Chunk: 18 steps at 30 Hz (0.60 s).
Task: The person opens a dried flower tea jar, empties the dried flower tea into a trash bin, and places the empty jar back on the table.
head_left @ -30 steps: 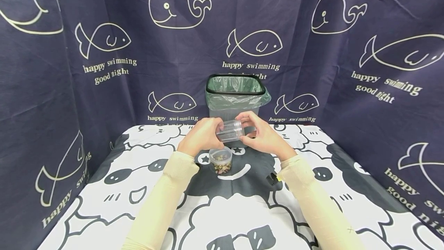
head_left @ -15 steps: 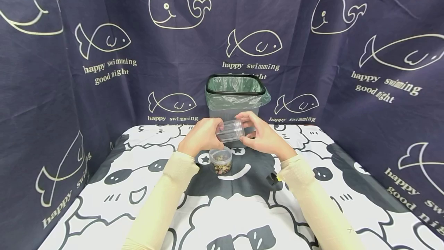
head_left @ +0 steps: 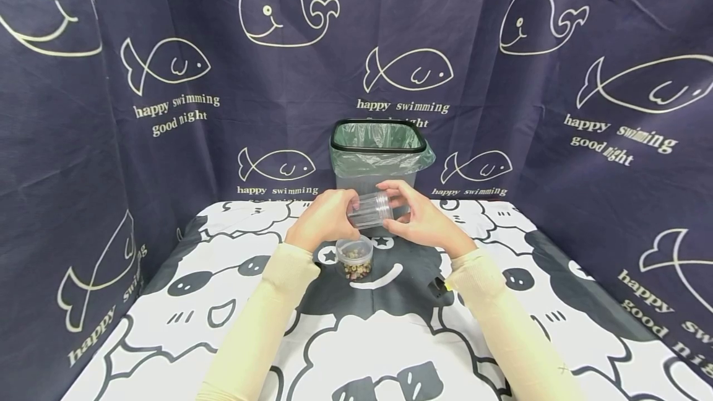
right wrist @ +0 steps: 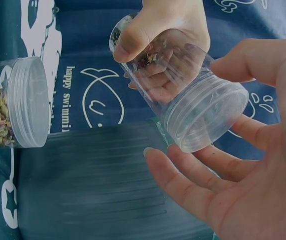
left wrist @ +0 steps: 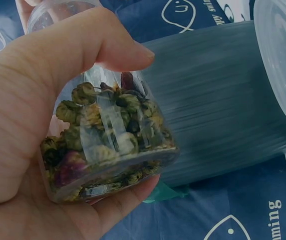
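Note:
My left hand [head_left: 325,220] grips a clear plastic jar [head_left: 367,210] by its base end, holding it tilted on its side with the lid to the right. Dried flower buds [left wrist: 107,130] are gathered at the base within my left fingers. Around the translucent lid [right wrist: 208,120], my right hand [head_left: 419,218] is spread, its thumb near the jar's neck and its fingers loosely about the rim; I cannot tell whether they touch. A second clear jar [head_left: 354,260] of dried flower buds stands upright on the cloth below the left hand, its lid [right wrist: 30,102] on.
A bin [head_left: 345,163] with a green plastic liner and black rim [head_left: 384,149] stands just behind the hands. A small black object [head_left: 437,287] sits by the right cuff. Sheep-patterned cloth [head_left: 367,339] covers the table, and navy printed curtains [head_left: 267,91] enclose three sides.
The right fingers have spread slightly wider around the lid. The left hand, the held jar and the standing jar stay in place.

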Available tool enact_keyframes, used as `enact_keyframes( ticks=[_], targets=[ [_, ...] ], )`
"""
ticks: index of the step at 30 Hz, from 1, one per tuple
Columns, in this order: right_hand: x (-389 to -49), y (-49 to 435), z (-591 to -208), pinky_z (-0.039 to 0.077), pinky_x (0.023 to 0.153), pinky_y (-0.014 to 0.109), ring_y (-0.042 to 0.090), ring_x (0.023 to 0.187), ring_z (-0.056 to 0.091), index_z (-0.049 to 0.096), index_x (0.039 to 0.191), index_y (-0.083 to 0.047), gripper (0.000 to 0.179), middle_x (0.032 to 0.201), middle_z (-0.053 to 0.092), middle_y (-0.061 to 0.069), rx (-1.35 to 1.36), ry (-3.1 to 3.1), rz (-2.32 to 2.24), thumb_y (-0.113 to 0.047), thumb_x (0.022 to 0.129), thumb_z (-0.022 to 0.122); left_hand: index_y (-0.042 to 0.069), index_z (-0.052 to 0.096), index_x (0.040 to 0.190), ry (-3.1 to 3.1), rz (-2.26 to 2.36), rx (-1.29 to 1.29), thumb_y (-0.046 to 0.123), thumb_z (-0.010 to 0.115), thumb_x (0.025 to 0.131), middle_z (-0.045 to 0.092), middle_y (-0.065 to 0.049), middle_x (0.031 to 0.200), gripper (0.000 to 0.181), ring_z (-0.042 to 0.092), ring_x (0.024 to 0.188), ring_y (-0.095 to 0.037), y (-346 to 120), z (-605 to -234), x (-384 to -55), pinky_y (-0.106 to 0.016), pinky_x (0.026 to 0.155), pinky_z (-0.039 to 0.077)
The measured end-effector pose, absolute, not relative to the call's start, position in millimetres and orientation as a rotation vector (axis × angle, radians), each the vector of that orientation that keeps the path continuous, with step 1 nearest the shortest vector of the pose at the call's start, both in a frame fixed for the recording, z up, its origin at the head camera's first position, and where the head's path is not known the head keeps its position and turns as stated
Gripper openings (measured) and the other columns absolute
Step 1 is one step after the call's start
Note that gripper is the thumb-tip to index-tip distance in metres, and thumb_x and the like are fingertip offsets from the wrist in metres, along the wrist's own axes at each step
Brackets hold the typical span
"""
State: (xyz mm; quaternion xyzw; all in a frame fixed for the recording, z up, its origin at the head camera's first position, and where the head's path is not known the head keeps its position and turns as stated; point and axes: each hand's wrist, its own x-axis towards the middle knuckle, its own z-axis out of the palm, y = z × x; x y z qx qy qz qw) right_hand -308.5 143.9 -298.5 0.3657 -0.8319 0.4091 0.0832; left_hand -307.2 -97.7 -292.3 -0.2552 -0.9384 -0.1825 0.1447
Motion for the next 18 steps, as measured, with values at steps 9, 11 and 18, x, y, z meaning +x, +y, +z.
enact_keyframes(
  ticks=[9, 11, 18],
  targets=[
    [-308.7, 144.1, -299.0, 0.059, 0.081, 0.041, 0.026, 0.114, 0.066, 0.047, 0.148, -0.025, 0.064, 0.135, 0.061, 0.010, 1.034, -2.508, 1.203, -0.022, 0.091, 0.078, 0.013, 0.066, 0.102, -2.713, -0.534, -0.728, 0.021, 0.091, 0.060, 0.063, 0.003, 0.082, 0.049, 0.059, 0.078, -0.018, -97.7, -292.0, -306.1, -0.035, 0.075, 0.051],
    [-308.7, 144.1, -299.3, 0.059, 0.082, 0.040, 0.025, 0.113, 0.066, 0.047, 0.147, -0.026, 0.063, 0.135, 0.062, 0.009, 1.021, -2.515, 1.195, -0.024, 0.092, 0.077, 0.013, 0.066, 0.101, -2.714, -0.536, -0.727, 0.022, 0.091, 0.060, 0.063, 0.003, 0.082, 0.049, 0.059, 0.078, -0.018, -97.7, -291.8, -306.0, -0.035, 0.074, 0.051],
    [-307.8, 144.2, -298.6, 0.058, 0.083, 0.042, 0.024, 0.111, 0.067, 0.048, 0.147, -0.028, 0.061, 0.133, 0.062, 0.009, 0.998, -2.518, 1.169, -0.028, 0.093, 0.076, 0.013, 0.065, 0.100, -2.709, -0.541, -0.729, 0.022, 0.092, 0.060, 0.062, 0.003, 0.081, 0.048, 0.059, 0.077, -0.018, -97.8, -291.7, -306.8, -0.035, 0.074, 0.051]
  ],
)
